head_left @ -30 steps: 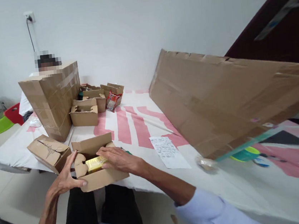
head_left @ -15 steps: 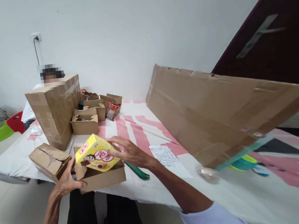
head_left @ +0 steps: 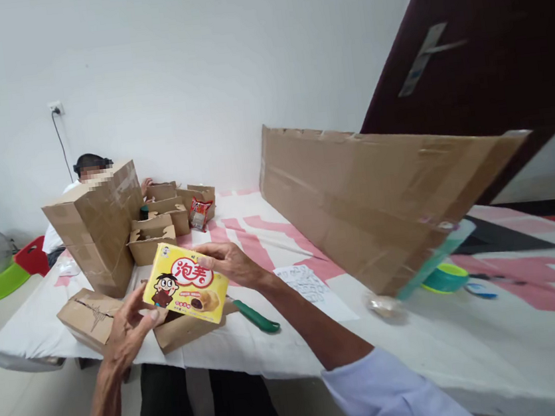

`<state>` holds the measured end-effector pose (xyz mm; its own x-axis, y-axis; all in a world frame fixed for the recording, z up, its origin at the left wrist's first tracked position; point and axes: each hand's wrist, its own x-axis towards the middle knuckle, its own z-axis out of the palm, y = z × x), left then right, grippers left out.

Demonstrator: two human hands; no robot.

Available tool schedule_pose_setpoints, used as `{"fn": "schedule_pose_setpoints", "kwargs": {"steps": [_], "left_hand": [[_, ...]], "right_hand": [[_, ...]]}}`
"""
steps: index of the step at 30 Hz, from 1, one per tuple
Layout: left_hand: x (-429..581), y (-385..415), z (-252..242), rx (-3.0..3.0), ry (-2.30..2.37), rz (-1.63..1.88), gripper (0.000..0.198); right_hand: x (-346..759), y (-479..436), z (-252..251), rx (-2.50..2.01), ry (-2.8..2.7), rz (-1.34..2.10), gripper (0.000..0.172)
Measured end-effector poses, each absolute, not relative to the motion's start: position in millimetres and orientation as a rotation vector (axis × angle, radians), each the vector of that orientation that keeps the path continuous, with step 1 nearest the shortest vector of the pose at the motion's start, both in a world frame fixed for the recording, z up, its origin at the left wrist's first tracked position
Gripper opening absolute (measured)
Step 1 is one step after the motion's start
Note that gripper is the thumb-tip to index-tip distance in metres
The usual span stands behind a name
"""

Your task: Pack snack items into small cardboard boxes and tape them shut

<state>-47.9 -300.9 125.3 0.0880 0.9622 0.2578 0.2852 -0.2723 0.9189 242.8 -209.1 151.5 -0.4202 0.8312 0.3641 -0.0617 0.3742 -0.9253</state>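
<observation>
A yellow snack box (head_left: 185, 292) with a cartoon face and red lettering is held up above the table edge, its printed face toward me. My right hand (head_left: 227, 262) grips its upper right corner. My left hand (head_left: 129, 328) holds its lower left corner, fingers curled on the edge. Just below the snack box sits a small open cardboard carton (head_left: 183, 328) on the white and pink table cover (head_left: 273, 342).
A closed small carton (head_left: 88, 315) lies left of my hands and a tall taped carton (head_left: 96, 222) stands behind it, with several open cartons (head_left: 153, 239) beyond. A green-handled tool (head_left: 256, 316), a printed sheet (head_left: 311, 284) and a long leaning cardboard panel (head_left: 372, 204) lie right. A person sits behind the tall carton.
The yellow snack box came up out of the open carton and was turned face toward me. My left hand left the carton's side and took hold of the box's lower corner.
</observation>
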Motion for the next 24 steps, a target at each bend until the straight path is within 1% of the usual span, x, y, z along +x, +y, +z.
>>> {"fn": "schedule_pose_setpoints", "kwargs": {"steps": [2, 4, 6, 8, 10, 12, 17, 21, 24], "left_hand": [[-37, -304, 132, 1.542, 1.124, 1.171, 0.081], [-28, -303, 133, 1.429, 1.101, 1.203, 0.073], [-22, -296, 133, 1.337, 1.116, 1.34, 0.064], [-18, -286, 134, 1.26, 1.1, 1.519, 0.06], [-16, -274, 138, 1.201, 1.069, 1.654, 0.061], [-14, -260, 144, 1.189, 1.074, 1.702, 0.065], [-18, -224, 146, 1.272, 1.184, 1.576, 0.072], [-25, -200, 136, 1.256, 1.255, 1.461, 0.073], [-29, -189, 128, 1.241, 1.285, 1.427, 0.07]], "right_hand": [[238, -208, 155, -0.658, -1.69, 1.21, 0.053], [233, -207, 158, -0.636, -1.699, 1.168, 0.054], [229, -207, 160, -0.627, -1.648, 1.064, 0.056], [223, -208, 158, -0.618, -1.568, 0.975, 0.061], [215, -208, 153, -0.601, -1.531, 0.97, 0.066], [205, -205, 146, -0.595, -1.526, 1.016, 0.07], [184, -177, 125, -0.692, -1.427, 1.111, 0.074], [178, -150, 104, -0.826, -1.353, 1.161, 0.067], [176, -141, 88, -0.894, -1.332, 1.186, 0.06]]}}
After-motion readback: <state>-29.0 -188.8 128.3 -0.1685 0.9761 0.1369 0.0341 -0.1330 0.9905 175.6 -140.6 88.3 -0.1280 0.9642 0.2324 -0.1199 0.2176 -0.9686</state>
